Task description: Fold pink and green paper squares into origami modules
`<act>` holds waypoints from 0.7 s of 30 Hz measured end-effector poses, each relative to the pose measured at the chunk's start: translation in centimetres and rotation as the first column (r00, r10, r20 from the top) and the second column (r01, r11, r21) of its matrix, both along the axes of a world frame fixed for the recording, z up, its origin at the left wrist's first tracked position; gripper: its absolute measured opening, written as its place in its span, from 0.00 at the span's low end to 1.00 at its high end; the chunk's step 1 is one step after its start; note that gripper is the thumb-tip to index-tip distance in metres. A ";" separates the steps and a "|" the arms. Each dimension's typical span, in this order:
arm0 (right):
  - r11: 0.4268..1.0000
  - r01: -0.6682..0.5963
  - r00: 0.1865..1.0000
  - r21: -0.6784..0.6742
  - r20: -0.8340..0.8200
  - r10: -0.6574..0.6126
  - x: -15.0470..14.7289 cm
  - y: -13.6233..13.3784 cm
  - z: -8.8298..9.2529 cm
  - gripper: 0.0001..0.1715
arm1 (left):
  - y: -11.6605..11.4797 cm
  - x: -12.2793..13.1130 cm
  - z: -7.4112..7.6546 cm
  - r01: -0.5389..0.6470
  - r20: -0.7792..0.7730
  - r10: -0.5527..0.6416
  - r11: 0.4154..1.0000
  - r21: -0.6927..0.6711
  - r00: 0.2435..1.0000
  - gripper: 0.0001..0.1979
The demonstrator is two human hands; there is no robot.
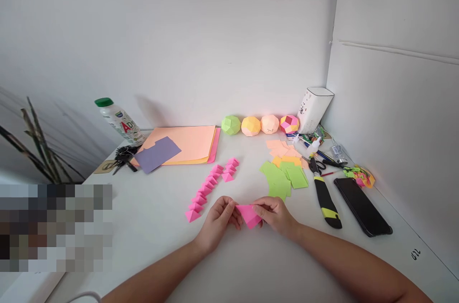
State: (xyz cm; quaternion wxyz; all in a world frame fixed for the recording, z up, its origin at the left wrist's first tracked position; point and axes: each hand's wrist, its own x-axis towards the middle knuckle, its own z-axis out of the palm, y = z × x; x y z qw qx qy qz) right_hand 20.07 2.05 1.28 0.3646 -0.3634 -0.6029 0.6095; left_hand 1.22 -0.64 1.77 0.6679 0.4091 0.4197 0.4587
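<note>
On the desk (125,226), many light things are set close together, so some could be displaced by one careless movement. The green paper (276,178) lies just beyond the right hand (276,214), and it could be pushed if this hand is moved forward. The long pink row (204,190) is placed near the left hand (219,219); by a knock of the knuckles its small pieces could be scattered. The short pink row (230,169) seems less exposed. Over the desk, between the two hands, the pink paper (250,217) is held, pinched by the fingers of both. If it is pulled unevenly, a fold could be bent wrongly; if it is pressed too hard, its shape could be crushed.
</note>
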 end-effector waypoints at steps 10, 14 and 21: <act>0.999 0.000 0.998 0.040 0.058 -0.002 0.1 -0.1 -0.4 0.19 | 0.3 -0.3 0.1 0.025 0.033 -0.025 1.000 0.006 0.999 0.16; 0.999 -0.028 0.997 0.031 0.068 0.026 0.2 -0.2 -0.2 0.21 | 0.4 -0.3 -0.2 -0.036 0.041 0.037 0.999 -0.016 0.998 0.16; 1.000 -0.025 0.998 0.017 0.064 0.023 0.1 0.0 -0.7 0.16 | 0.4 -0.3 -0.5 -0.072 0.081 0.076 0.996 -0.045 0.994 0.13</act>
